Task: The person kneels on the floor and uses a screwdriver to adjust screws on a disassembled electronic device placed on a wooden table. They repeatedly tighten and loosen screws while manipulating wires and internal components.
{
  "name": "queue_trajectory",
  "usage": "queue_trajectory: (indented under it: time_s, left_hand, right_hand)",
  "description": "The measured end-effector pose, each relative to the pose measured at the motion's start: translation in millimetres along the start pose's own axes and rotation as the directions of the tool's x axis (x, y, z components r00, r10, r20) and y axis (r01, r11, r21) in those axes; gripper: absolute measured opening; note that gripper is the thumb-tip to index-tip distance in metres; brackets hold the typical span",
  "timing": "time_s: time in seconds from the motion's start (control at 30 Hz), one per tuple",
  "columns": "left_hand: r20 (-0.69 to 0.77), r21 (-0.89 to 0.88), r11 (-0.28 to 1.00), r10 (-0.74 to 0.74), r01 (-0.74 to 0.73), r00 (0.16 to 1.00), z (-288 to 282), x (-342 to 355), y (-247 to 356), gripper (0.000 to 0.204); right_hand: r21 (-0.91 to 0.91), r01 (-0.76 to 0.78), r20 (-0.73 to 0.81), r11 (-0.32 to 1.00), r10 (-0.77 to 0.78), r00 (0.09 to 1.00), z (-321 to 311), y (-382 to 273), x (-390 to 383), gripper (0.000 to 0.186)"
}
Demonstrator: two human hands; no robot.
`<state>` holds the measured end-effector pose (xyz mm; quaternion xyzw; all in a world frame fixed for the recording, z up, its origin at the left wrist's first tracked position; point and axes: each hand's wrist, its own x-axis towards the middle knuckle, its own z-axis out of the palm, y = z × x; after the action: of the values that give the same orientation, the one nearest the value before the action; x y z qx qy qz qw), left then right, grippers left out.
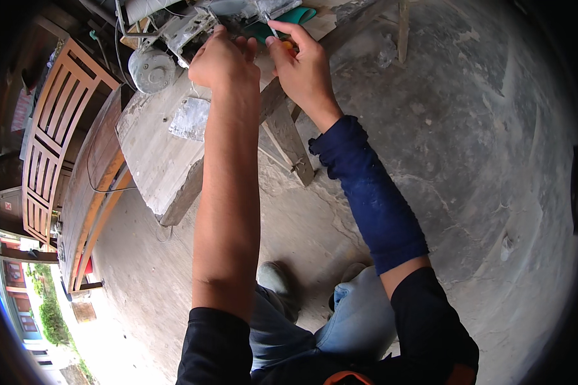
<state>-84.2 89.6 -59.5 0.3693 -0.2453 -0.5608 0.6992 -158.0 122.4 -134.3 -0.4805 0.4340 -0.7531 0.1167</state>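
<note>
At the top of the view, my left hand has its fingers curled against a dusty metal machine; what they grip is hidden. A round grey motor housing sits to their left. My right hand is closed on a tool with a yellow handle and a thin metal shaft, held at the machine's right part. A green curved piece lies behind it. The machine rests on a worn wooden bench, where a pale, scuffed plate lies below my left hand.
A long wooden board or table and a slatted wooden panel are on the left, with thin cables hanging nearby. The bench's wooden leg stands below my right hand on a concrete floor. An outdoor strip with plants shows lower left.
</note>
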Motion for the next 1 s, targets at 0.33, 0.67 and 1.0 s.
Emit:
queue_trajectory:
  time_s: [0.33, 0.67, 1.0]
  left_hand:
    - [0.035, 0.034, 0.997, -0.068, 0.067, 0.997, 6.1, 0.6, 13.5, 0.003]
    - [0.142, 0.145, 0.974, -0.195, 0.175, 0.97, -14.9, 29.6, 14.4, 0.009]
    - [0.179, 0.171, 0.979, -0.14, 0.109, 0.974, -21.9, 34.6, 13.2, 0.01]
  right_hand:
    - [-0.07, 0.001, 0.034, 0.998, 0.001, 0.999, -5.6, -8.3, 0.6, 0.028]
    - [-0.181, 0.073, 0.232, 0.981, -0.03, 0.972, -2.2, -31.8, 14.0, 0.024]
    - [-0.473, 0.392, 0.279, 0.789, -0.288, 0.916, 8.1, -32.2, 20.3, 0.021]
